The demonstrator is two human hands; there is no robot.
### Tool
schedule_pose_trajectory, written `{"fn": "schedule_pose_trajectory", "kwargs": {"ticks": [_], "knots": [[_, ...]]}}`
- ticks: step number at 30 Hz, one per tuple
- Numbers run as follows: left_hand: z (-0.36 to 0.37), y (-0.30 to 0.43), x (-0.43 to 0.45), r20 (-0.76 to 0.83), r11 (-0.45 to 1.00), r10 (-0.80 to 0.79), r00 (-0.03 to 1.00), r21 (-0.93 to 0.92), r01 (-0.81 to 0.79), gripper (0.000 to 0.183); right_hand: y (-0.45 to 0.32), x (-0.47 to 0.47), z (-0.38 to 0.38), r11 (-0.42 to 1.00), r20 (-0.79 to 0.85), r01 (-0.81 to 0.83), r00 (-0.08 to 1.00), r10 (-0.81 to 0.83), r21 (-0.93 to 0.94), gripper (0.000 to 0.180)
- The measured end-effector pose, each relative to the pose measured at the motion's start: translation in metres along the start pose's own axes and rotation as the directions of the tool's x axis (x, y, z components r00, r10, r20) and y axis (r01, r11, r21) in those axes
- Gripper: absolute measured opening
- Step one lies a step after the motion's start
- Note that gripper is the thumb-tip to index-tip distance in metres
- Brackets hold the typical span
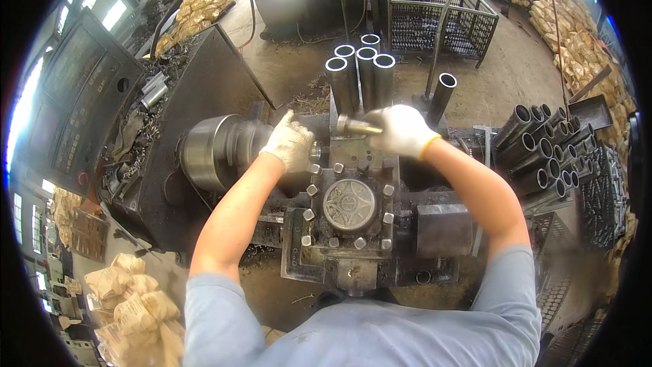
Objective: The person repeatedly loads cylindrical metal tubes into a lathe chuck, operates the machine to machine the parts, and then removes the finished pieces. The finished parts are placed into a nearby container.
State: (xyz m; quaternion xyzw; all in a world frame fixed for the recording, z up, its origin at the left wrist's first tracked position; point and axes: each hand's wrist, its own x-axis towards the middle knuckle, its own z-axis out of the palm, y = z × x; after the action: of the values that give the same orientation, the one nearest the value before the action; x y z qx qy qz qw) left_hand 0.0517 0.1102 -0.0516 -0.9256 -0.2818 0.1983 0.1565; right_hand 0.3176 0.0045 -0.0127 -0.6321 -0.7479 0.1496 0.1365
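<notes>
My left hand, in a white knit glove, is over a workpiece beside the lathe chuck. Its fingers look bent; what they grip is hidden. A bright metal ring end shows just right of the glove. My right hand, gloved and blurred, grips a stepped metal cylindrical tool with its wider end toward the left. That tool is above the cross slide, behind the square tool post with its several clamping bolts.
Several steel tubes stand upright behind the carriage, and a single tube stands farther right. More dark tubes are stacked at the right. Metal chips fill the left side. Paper sacks lie lower left; a wire cage stands behind.
</notes>
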Motion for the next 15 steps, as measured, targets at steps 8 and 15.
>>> {"fn": "schedule_pose_trajectory", "kwargs": {"ticks": [8, 15], "knots": [[0.016, -0.006, 0.003, -0.061, 0.983, -0.055, 0.997, -0.18, 0.044, 0.035, 0.004, 0.033, 0.082, 0.987, 0.141, 0.153, 0.977, -0.157, 0.044, 0.046], [0.006, -0.003, -0.002, -0.03, 0.968, -0.107, 0.994, -0.229, 0.097, 0.035, -0.003, 0.038, 0.083, 0.979, 0.096, 0.201, 0.974, -0.205, 0.043, 0.041]]}}
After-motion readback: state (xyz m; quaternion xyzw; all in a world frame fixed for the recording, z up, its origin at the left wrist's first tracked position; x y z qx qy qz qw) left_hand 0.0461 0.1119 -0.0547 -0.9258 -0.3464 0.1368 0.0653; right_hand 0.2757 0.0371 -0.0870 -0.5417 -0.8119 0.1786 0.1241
